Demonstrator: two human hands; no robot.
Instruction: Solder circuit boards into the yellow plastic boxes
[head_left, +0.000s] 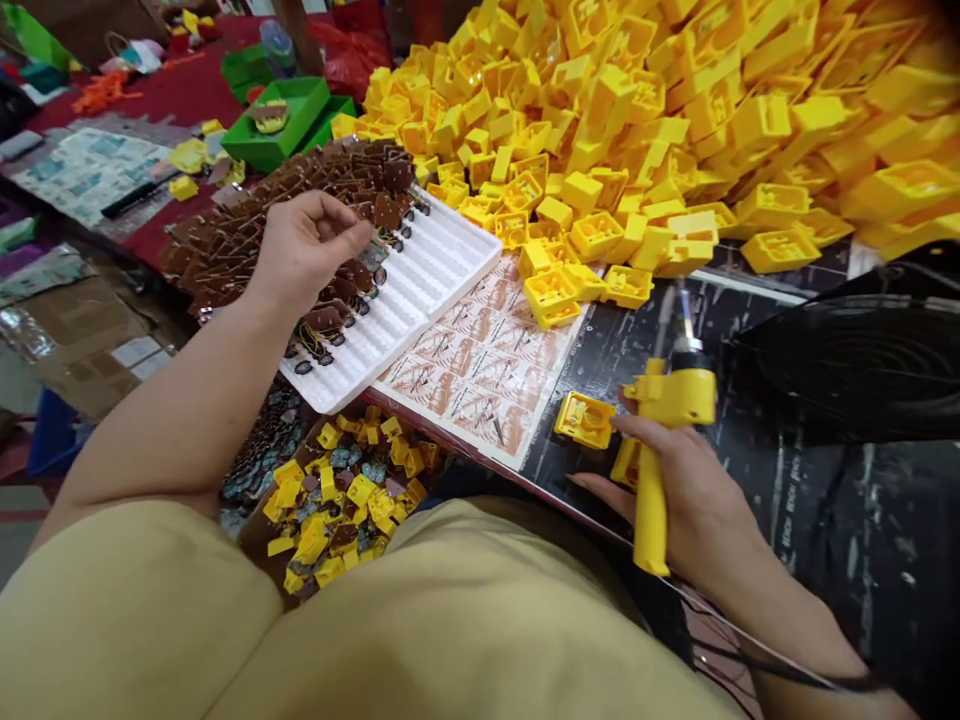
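Note:
My left hand (pixel 304 250) is closed in a pinch over a white ridged foam tray (pixel 427 300). A small greyish circuit board (pixel 369 250) shows at its fingertips, blurred. Brown circuit boards (pixel 262 205) with thin wires and small round black parts stand in rows on the tray. My right hand (pixel 675 480) grips a yellow soldering gun (pixel 651 500), its metal tip pointing away from me. One open yellow plastic housing (pixel 585 420) lies on the black table beside the right fingers. Another yellow housing (pixel 625 464) is partly hidden behind the gun and fingers.
A large heap of yellow housings (pixel 600 110) covers the back right. A box below the table edge holds yellow parts and boards (pixel 360 500). A green tray (pixel 277 125) stands at the back left. A dark coil (pixel 862 350) lies right; cables hang by the right wrist.

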